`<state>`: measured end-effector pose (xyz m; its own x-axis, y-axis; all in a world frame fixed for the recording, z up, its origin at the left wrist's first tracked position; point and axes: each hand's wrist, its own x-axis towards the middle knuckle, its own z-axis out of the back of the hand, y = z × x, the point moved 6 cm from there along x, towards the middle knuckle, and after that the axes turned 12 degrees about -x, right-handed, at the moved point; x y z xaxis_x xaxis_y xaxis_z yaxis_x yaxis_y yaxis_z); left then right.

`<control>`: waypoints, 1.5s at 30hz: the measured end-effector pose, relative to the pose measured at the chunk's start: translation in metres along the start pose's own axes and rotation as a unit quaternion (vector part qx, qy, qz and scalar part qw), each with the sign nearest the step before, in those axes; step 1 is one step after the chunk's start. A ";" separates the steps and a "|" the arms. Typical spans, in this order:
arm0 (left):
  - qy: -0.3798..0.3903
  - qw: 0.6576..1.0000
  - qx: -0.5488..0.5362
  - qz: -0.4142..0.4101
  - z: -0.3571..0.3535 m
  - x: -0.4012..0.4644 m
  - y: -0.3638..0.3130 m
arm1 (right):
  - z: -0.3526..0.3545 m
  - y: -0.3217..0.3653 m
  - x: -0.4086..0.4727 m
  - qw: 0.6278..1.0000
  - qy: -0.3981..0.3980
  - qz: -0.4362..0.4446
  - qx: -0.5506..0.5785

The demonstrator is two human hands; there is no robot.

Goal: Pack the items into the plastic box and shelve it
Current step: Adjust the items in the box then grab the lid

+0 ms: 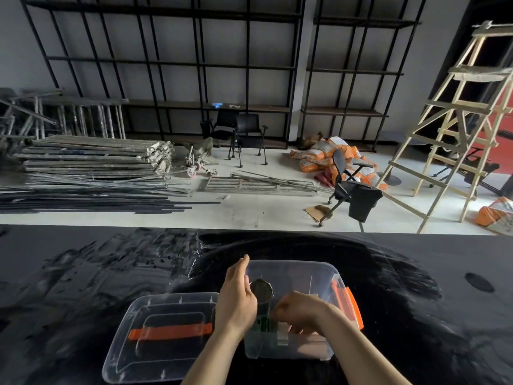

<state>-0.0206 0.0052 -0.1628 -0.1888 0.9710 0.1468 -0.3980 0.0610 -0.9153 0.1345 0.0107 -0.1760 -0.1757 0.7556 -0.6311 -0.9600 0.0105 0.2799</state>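
Note:
A clear plastic box (pixel 330 276) with orange latches (pixel 352 304) stands open on the black table, close in front of me. Inside it stands a dark can with a round metal top (pixel 261 289), and beside that lies a green packet (pixel 263 327). My left hand (pixel 236 298) hovers over the box's left rim next to the can, fingers spread and not wrapped around it. My right hand (pixel 301 311) reaches into the box with its fingers pinched on a small pale item (pixel 283 336) that I cannot identify. The box's clear lid (pixel 155 362), with an orange handle, lies flat to the left.
The black table (pixel 83 287) ends at a far edge. Beyond it the floor holds stacked metal poles (pixel 91 162), black chairs (pixel 247 134), orange sacks (pixel 333 154) and a wooden ladder (pixel 455 120). Black shelving (pixel 194 107) lines the back wall.

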 end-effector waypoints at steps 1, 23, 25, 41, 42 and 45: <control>-0.004 1.000 0.000 0.000 0.000 0.000 0.002 | 0.000 -0.001 0.000 1.000 -0.003 -0.005 0.020; -0.076 0.997 0.021 -0.003 0.057 -0.007 0.009 | 0.028 0.066 -0.008 0.962 -0.248 0.066 0.092; -0.048 0.999 0.020 0.004 0.055 -0.007 0.010 | 0.040 0.078 -0.025 0.932 -0.337 0.089 0.100; -0.155 0.947 0.151 0.238 0.193 -0.037 0.101 | -0.069 0.177 -0.003 0.979 -0.149 0.085 0.113; -0.150 0.942 0.170 0.248 0.198 -0.044 0.108 | -0.079 0.170 0.000 0.984 -0.140 0.047 0.098; -0.146 0.926 0.204 0.282 0.206 -0.057 0.122 | -0.096 0.152 0.004 0.991 -0.116 -0.030 0.060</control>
<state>-0.2430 -0.0902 -0.2054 -0.6810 0.7144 -0.1610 -0.4575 -0.5866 -0.6682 -0.0329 -0.0476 -0.2058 -0.0500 0.8813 -0.4699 -0.9319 0.1280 0.3392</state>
